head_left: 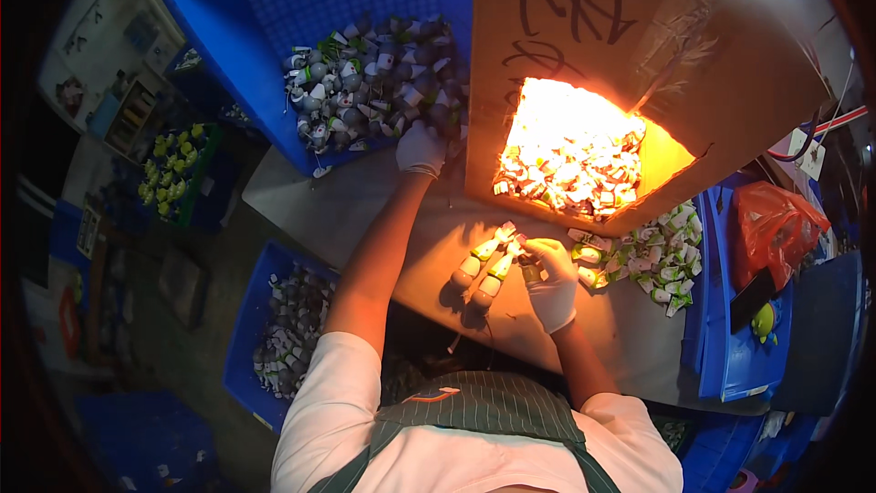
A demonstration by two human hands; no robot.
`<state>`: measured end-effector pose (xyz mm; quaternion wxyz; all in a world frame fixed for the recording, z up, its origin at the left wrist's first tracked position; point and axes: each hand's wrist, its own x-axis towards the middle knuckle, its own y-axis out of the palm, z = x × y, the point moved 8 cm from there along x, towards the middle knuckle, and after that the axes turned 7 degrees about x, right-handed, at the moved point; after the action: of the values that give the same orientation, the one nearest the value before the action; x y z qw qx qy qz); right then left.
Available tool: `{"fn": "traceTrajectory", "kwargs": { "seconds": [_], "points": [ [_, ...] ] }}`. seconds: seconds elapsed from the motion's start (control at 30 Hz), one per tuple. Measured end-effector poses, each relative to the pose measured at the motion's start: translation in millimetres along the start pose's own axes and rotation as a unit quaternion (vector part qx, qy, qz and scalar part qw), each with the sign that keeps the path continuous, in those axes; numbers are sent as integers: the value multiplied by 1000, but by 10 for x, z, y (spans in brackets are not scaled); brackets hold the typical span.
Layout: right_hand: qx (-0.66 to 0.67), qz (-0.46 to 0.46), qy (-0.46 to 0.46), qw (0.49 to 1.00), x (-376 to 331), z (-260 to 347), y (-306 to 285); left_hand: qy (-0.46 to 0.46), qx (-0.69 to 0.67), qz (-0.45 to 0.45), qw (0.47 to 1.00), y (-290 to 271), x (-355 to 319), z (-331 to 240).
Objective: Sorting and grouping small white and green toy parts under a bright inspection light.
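Observation:
My left hand point(421, 148), in a white glove, reaches forward to the near edge of a blue crate point(228, 46) full of small grey and white bottle-shaped parts point(374, 82) and rests on them. My right hand point(553, 278), also gloved, is closed around a small green and white piece at the table's middle. Just left of it three small bottle-shaped pieces point(484, 269) lie side by side on the table point(301, 201). Whether the left hand grips a part cannot be seen.
A big cardboard box point(584, 27) stands ahead on the right, its opening lit orange over a heap of small packets point(570, 160). More packets point(662, 256) lie loose to the right. Blue crates sit at lower left point(251, 329) and right point(730, 347), with a red bag point(776, 224).

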<state>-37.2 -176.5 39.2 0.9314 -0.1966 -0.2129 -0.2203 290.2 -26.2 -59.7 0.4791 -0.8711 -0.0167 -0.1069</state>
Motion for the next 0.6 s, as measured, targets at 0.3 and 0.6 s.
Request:
{"fn": "traceTrajectory", "kwargs": {
  "seconds": [0.3,0.6],
  "points": [
    [63,32,93,993,-17,-173,25,-163,-462,288,823,-440,-1052,105],
    [310,92,306,895,18,-485,598,-156,-590,402,683,-878,-2089,-425]
  ]
}}
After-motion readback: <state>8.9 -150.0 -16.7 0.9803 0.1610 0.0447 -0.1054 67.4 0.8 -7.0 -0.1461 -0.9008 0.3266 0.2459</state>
